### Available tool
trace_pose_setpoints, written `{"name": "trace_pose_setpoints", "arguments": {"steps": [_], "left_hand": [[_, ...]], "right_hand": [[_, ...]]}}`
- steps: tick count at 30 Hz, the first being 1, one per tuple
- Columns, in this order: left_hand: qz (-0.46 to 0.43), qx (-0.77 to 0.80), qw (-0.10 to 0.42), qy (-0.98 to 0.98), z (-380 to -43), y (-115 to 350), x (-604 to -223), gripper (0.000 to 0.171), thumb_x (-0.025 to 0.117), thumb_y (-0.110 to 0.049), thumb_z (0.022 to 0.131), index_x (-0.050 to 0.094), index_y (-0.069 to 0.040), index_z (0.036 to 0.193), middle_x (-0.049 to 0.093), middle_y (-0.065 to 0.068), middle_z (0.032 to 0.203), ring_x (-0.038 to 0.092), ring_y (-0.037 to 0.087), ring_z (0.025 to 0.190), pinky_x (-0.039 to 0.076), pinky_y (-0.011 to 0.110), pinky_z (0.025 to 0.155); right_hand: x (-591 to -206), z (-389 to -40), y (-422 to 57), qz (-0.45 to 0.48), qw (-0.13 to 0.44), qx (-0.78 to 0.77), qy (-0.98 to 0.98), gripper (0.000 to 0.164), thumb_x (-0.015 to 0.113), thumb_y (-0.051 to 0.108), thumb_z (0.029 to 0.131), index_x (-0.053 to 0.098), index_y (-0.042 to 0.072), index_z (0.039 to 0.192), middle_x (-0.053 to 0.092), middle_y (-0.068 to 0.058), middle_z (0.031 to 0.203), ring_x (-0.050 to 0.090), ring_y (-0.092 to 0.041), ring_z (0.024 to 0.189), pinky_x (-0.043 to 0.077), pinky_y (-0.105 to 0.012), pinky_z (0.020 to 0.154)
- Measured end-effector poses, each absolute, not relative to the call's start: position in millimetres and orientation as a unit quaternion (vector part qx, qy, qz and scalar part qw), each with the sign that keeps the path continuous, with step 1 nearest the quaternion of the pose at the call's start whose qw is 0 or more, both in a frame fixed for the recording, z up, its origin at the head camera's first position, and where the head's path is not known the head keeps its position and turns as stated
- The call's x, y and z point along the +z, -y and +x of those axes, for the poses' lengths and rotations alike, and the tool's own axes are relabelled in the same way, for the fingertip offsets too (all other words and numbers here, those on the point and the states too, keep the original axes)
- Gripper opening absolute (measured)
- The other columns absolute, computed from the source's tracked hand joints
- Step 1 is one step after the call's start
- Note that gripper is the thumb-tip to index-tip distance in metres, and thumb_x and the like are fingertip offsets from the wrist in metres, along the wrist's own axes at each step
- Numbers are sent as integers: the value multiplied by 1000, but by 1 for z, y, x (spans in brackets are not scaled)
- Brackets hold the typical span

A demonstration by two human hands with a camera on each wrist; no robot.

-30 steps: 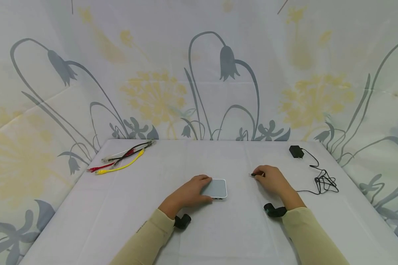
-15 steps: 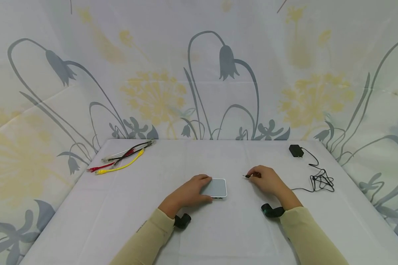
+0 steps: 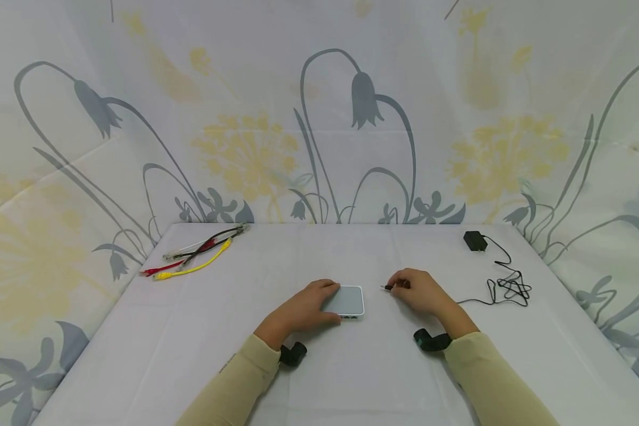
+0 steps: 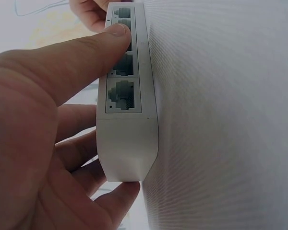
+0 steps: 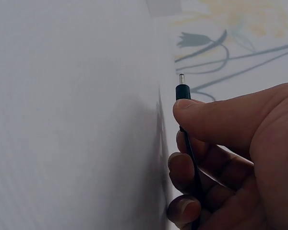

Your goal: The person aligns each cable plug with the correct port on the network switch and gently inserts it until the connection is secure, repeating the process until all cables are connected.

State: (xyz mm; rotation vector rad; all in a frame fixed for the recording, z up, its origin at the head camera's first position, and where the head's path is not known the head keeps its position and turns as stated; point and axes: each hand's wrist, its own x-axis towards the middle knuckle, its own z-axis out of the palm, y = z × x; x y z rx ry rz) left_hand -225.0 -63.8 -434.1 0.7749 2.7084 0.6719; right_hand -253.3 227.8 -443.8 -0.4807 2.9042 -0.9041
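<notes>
A small white network switch [image 3: 346, 302] with a grey top lies flat on the table. My left hand [image 3: 306, 309] grips it from the left, the thumb on its front face and the other fingers at the far side. In the left wrist view, several Ethernet ports line the front of the network switch [image 4: 125, 139], and the thumb covers part of them. To the right, my right hand [image 3: 420, 291] pinches a black barrel plug [image 5: 182, 91] between thumb and fingers. Its bare metal tip points left toward the switch, with a gap between them. The cord runs back through the curled fingers.
The plug's thin black cord [image 3: 511, 289] lies tangled on the right, leading to a black power adapter [image 3: 475, 241] at the back right. Several short network cables, among them a yellow cable [image 3: 197, 269], lie at the back left. A patterned cloth [image 3: 319, 118] hangs behind the table.
My right hand has moved left with the barrel plug, closer to the network switch. The cord has been drawn left a little. My left hand stays where it was on the switch.
</notes>
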Motion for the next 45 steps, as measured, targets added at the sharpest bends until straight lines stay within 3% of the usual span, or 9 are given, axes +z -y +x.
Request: {"name": "trace_pose_setpoints", "arguments": {"steps": [45], "left_hand": [[272,228,116,-928,-226,64,-435,73,68,-40,90,38,-10,149,38,8,152,41,24,136,39,40,108]], "right_hand": [[-445,-242,-194,-219,47,-295,-929,11,63,12,90,70,15,99,61,4,83,51,-10,76,44,-29,70]]}}
